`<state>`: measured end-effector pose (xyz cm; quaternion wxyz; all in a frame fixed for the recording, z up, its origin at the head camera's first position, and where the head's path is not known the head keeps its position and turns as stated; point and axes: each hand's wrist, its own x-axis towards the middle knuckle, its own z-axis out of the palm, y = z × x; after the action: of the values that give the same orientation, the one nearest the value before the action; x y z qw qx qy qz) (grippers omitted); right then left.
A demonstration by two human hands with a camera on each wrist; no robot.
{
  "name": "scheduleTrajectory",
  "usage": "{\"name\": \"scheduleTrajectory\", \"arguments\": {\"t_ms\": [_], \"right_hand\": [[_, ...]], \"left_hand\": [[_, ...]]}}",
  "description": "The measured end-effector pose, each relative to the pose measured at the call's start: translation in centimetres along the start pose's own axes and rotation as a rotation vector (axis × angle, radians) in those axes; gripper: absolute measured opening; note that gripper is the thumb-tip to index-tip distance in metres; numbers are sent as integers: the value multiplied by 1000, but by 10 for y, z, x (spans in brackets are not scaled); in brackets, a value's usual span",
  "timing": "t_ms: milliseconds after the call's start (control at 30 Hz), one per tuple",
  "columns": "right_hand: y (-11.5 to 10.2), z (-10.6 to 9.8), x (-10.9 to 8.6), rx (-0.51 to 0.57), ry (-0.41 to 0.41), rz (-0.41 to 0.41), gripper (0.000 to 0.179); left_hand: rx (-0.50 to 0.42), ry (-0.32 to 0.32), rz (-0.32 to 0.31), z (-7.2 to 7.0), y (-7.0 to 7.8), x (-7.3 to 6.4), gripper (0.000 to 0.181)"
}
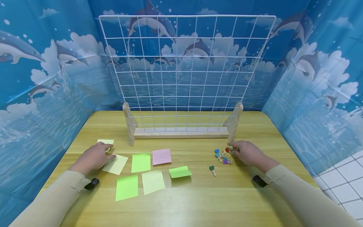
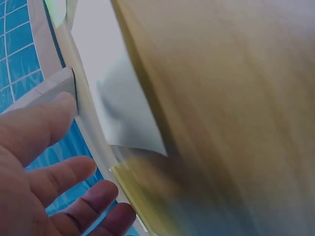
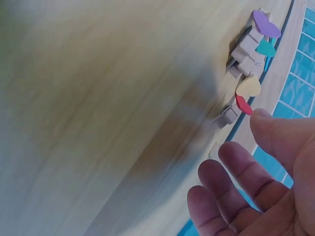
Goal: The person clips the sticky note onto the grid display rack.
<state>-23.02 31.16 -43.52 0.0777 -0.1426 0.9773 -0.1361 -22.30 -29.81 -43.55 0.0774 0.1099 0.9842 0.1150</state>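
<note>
My left hand (image 1: 93, 157) hovers over the pale yellow sticky notes at the left of the table, its thumb and fingers spread apart. One pale yellow sticky note (image 1: 117, 165) lies by the thumb, and another pale note (image 1: 105, 141) is partly hidden behind the fingers. On the right, my right hand (image 1: 247, 153) is beside a small cluster of wooden mini clothespins with coloured hearts. Its thumb tip is close to the red-heart clothespin (image 3: 243, 104), with fingers loosely bent and nothing between them. The purple-heart clothespin (image 1: 226, 161) and blue-heart clothespin (image 1: 217, 151) are in the same cluster.
A white wire grid (image 1: 183, 72) stands upright in a wooden base (image 1: 181, 135) at the back. Between the hands lie green notes (image 1: 141, 163), a pink note (image 1: 161, 157) and a curled green note (image 1: 180, 172). A green-heart clothespin (image 1: 212, 169) lies apart. Dolphin-print curtains surround the table.
</note>
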Motion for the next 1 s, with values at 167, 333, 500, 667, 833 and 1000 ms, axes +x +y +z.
{"name": "scheduleTrajectory", "arguments": {"t_ms": [167, 333, 500, 667, 833, 1000], "right_hand": [[-5, 3, 4, -2, -9, -10, 41], [-9, 5, 7, 16, -24, -1, 41], [-11, 8, 10, 6, -40, -14, 38], [-11, 9, 13, -12, -54, -12, 37], [-13, 10, 15, -8, -62, 5, 37], [-13, 12, 17, -19, -65, -7, 36]], "left_hand": [[3, -2, 10, 2, -4, -2, 61], [-5, 9, 22, 5, -6, -3, 57], [-17, 8, 22, 7, -5, -4, 56], [-50, -22, 14, 7, -7, -6, 60], [-126, -43, 5, 8, -8, -7, 61], [-177, -44, 15, 10, -9, -10, 58]]}}
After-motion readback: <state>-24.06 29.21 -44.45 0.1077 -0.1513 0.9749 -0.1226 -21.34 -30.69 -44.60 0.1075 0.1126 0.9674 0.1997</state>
